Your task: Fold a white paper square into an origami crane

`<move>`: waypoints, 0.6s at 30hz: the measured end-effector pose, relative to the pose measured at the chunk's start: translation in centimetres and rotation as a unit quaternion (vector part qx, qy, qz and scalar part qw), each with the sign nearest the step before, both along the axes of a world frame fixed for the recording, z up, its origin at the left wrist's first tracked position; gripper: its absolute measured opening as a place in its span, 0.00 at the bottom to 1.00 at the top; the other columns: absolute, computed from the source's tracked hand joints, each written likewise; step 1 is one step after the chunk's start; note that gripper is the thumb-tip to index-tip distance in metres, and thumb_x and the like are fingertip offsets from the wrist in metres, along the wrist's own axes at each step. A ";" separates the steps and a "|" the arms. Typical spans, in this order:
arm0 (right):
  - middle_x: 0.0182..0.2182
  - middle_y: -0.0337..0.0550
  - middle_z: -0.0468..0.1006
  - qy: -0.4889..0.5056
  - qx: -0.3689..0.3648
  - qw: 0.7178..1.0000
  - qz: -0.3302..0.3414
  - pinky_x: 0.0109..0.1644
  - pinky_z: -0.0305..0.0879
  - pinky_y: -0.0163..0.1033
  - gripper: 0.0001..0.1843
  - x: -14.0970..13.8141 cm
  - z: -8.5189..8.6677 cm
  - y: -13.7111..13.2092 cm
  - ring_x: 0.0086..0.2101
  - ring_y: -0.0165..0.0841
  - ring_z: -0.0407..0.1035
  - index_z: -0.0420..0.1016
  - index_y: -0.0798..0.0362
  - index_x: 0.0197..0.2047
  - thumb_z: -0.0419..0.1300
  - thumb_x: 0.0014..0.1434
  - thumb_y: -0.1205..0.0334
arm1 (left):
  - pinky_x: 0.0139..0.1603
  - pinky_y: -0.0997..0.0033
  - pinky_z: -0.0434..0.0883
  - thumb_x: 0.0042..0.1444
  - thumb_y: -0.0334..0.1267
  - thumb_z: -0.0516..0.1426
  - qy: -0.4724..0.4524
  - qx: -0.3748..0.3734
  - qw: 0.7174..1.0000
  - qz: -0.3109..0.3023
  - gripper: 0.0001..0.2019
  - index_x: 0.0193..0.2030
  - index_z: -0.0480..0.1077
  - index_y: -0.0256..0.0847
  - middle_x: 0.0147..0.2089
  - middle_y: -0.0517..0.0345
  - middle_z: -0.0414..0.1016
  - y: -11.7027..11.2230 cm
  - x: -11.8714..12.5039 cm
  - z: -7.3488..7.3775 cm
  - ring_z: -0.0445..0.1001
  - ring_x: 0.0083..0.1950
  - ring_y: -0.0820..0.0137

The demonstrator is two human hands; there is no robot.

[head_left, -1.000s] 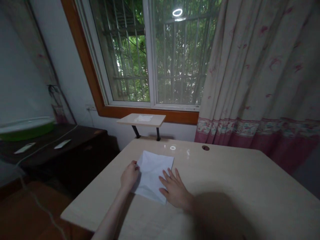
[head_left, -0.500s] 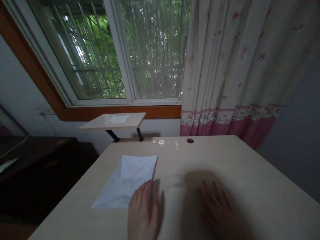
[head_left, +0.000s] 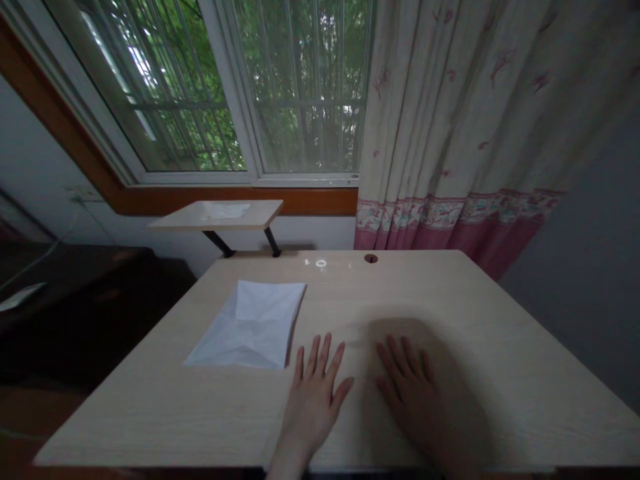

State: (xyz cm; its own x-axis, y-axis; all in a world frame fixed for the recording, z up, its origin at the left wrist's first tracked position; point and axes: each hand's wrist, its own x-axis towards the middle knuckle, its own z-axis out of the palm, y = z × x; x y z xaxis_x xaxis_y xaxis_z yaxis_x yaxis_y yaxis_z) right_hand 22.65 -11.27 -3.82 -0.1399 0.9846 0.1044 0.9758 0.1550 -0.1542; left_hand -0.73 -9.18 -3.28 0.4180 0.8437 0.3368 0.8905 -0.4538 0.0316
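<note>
A creased, folded sheet of white paper lies flat on a pale wood-grain desk, left of centre and apart from the desk's edges. Diagonal fold lines cross its surface, and its right edge stands slightly proud of the desktop.

The left hand lies palm-down with the fingers spread, just beside the sheet's lower right edge and not touching it. The right hand lies palm-down farther right, also open and in soft shadow, and is well apart from the sheet. Neither hand grasps anything; both appear released, though slight contact with the desk cannot be confirmed.

Handling: the sheet is likely very light, soft and easily creased or torn. It may slide on the smooth desk under a light touch. The raised right edge or a corner would probably offer the easiest pinch between thumb and fingertip.

Surroundings: a small pale wooden shelf on dark metal brackets stands at the far side of the desk and bears a flat white sheet. Behind it is a barred window, with a cream and pink floral curtain to the right and a dark wooden cabinet to the left.
</note>
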 end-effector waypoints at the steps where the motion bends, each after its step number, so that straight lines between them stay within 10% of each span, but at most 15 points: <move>1: 0.71 0.43 0.48 0.001 0.004 1.000 0.001 0.69 0.38 0.67 0.31 0.0 -0.1 0.0 0.69 0.50 0.41 0.49 0.42 0.72 0.46 0.68 0.46 | 0.68 0.38 0.57 0.68 0.55 0.46 0.010 0.001 1.000 0.001 0.30 0.74 0.44 0.54 0.75 0.54 0.48 0.0 0.0 -0.2 0.51 0.74 0.51; 18: 0.71 0.42 0.49 0.022 0.008 1.000 0.002 0.70 0.37 0.66 0.31 -0.2 -0.4 0.2 0.69 0.50 0.41 0.51 0.42 0.71 0.44 0.69 0.44 | 0.66 0.39 0.59 0.68 0.54 0.47 0.032 0.019 0.999 -0.009 0.30 0.74 0.45 0.53 0.75 0.54 0.49 0.5 -0.5 -0.5 0.53 0.73 0.51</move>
State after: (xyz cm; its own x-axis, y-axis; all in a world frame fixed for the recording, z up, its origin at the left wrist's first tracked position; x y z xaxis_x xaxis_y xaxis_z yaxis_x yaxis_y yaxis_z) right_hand 22.46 -11.03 -4.20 -0.1389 0.9822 0.1265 0.9676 0.1618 -0.1938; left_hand -1.24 -8.70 -3.75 0.4546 0.8232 0.3400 0.8820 -0.4693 -0.0429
